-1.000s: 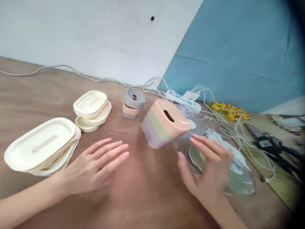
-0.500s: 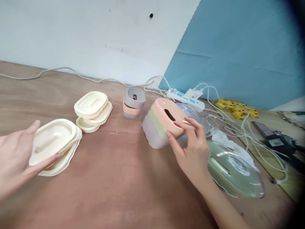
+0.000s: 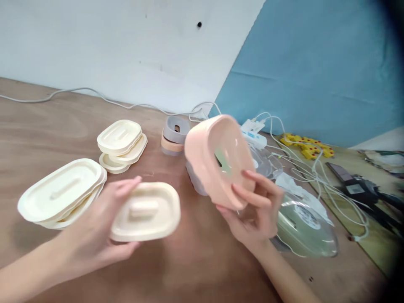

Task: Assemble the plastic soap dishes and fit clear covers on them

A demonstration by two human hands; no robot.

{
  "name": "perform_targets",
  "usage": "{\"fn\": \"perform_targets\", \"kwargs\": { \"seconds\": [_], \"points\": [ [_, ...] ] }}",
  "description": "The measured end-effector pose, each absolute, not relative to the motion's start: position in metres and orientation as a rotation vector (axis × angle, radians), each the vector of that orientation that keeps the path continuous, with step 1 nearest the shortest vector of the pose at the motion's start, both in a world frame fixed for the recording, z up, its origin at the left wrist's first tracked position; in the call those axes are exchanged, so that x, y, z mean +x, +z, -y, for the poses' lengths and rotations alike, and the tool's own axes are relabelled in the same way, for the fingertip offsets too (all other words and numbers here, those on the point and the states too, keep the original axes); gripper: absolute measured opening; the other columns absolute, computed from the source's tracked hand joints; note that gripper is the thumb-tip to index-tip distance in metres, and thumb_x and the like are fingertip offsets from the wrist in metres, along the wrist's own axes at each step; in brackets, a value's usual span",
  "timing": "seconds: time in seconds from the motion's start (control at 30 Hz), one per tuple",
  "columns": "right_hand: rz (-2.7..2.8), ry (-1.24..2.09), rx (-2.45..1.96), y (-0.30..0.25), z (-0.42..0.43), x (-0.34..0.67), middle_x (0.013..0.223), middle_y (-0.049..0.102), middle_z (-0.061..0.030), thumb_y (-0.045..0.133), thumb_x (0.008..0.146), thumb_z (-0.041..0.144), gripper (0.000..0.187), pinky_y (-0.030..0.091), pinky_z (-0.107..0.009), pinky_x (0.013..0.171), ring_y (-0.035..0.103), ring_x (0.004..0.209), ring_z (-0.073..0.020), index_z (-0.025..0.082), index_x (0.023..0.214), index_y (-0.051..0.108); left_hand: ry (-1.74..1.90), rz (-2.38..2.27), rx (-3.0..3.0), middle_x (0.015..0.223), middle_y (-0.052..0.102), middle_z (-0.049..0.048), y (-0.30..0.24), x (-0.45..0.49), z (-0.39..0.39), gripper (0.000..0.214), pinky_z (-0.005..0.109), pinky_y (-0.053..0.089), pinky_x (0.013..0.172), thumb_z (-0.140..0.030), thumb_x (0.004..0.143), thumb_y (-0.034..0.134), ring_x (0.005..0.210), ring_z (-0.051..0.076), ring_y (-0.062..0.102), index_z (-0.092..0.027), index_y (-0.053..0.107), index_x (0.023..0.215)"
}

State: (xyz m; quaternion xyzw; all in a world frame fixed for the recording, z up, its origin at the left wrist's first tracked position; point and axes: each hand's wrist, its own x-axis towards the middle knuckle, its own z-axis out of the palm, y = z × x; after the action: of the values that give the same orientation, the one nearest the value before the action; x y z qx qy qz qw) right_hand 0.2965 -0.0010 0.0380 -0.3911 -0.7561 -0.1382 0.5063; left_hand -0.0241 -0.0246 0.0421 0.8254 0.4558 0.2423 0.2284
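My left hand (image 3: 101, 227) is closed around the edge of a cream oval lid (image 3: 160, 219) with a raised bar in its middle, lifted in front of me. My right hand (image 3: 257, 210) grips the lower rim of a peach tissue box cover (image 3: 200, 151), tilted so its hollow inside faces me. Green shows through the slot in its base. Behind and below it, part of a grey cover (image 3: 195, 181) is visible. Left of my left hand lies a stack of larger cream lids (image 3: 59, 189).
Smaller cream lids (image 3: 120, 134) are stacked farther back, beside small nested grey and peach covers (image 3: 176, 128). On the right are a clear green-tinted plastic cover (image 3: 312, 229), a white power strip (image 3: 254, 139), tangled cables, yellow pieces (image 3: 306, 145) and a black device (image 3: 362, 189).
My left hand has taken a cream lid from the near stack and moved it right. My right hand has lifted the peach cover off the stack and tipped its open side toward me.
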Motion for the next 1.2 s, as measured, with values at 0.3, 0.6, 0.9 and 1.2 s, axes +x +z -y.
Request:
{"fn": "perform_targets", "kwargs": {
  "seconds": [0.3,0.6,0.9,1.2],
  "points": [
    [2.174,0.249,-0.708,0.001,0.017,0.296,0.123,0.05,-0.0176,0.063,0.085,0.034,0.03,0.058,-0.045,0.086,0.059,0.114,-0.0294,0.019,0.11,0.057,0.615,-0.91,1.999,0.147,0.035,0.0139,-0.012,0.018,-0.009,0.1,0.061,0.034,0.108,-0.038,0.067,0.081,0.135,0.04,0.036,-0.03,0.018,0.145],
    [2.207,0.526,-0.734,-0.004,0.014,0.295,0.132,0.043,-0.0174,0.068,0.08,0.02,0.035,0.049,-0.049,0.101,0.048,0.131,-0.0356,0.02,0.113,0.056,0.66,-0.795,1.665,0.158,0.015,0.0135,-0.003,0.004,-0.011,0.117,0.057,0.028,0.114,-0.059,0.061,0.082,0.144,0.039,0.022,-0.035,0.01,0.151],
    [2.339,0.611,-0.753,-0.004,0.015,0.289,0.143,0.035,-0.0223,0.064,0.081,0.013,0.035,0.048,-0.047,0.103,0.039,0.138,-0.0348,0.018,0.113,0.051,0.598,-0.815,1.862,0.151,0.026,0.0128,0.0,0.004,-0.013,0.102,0.054,0.036,0.11,-0.05,0.069,0.08,0.136,0.038,0.036,-0.033,0.019,0.149],
    [2.388,0.772,-0.926,-0.005,0.015,0.292,0.155,0.024,-0.0204,0.066,0.083,0.02,0.036,0.044,-0.042,0.107,0.034,0.142,-0.0296,0.019,0.115,0.051,0.588,-0.86,2.067,0.152,0.027,0.0124,0.0,0.005,-0.012,0.092,0.052,0.035,0.111,-0.04,0.081,0.072,0.138,0.035,0.033,-0.034,0.013,0.151]
  ]
}}
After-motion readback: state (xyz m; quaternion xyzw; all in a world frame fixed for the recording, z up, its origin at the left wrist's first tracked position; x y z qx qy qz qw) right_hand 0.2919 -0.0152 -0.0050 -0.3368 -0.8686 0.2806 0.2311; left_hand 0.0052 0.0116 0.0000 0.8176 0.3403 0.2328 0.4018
